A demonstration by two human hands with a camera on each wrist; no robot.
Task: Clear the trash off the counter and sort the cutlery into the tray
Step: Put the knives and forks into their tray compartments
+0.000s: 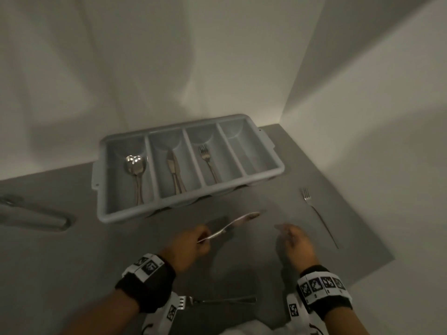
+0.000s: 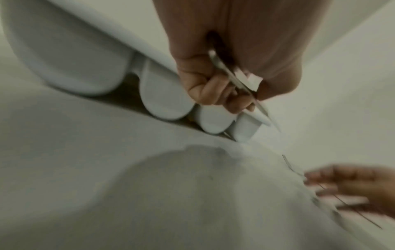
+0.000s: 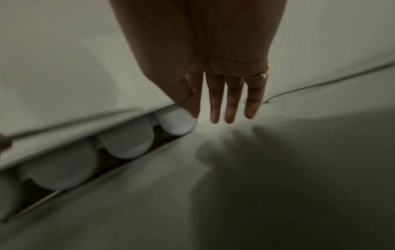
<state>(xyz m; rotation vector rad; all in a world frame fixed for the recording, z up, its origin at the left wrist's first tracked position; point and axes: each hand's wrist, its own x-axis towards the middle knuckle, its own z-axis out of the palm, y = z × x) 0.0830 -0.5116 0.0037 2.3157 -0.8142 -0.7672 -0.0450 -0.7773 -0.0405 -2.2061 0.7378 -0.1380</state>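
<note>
Left hand point(image 1: 187, 247) is pinching a knife point(image 1: 232, 227) by its handle, holding it above the counter point(image 1: 121, 250) just near of the tray point(image 1: 278, 169). Right hand point(image 1: 296, 245) is hovering with fingers straight, gripping nothing. Tray is holding spoons point(image 1: 135, 165), a knife and a fork point(image 1: 206, 160) (fourth compartment, far right, bare). Loose fork point(image 1: 316, 213) is lying at right.

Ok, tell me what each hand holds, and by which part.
Left hand grips a knife by its handle end; right hand holds nothing.
</note>
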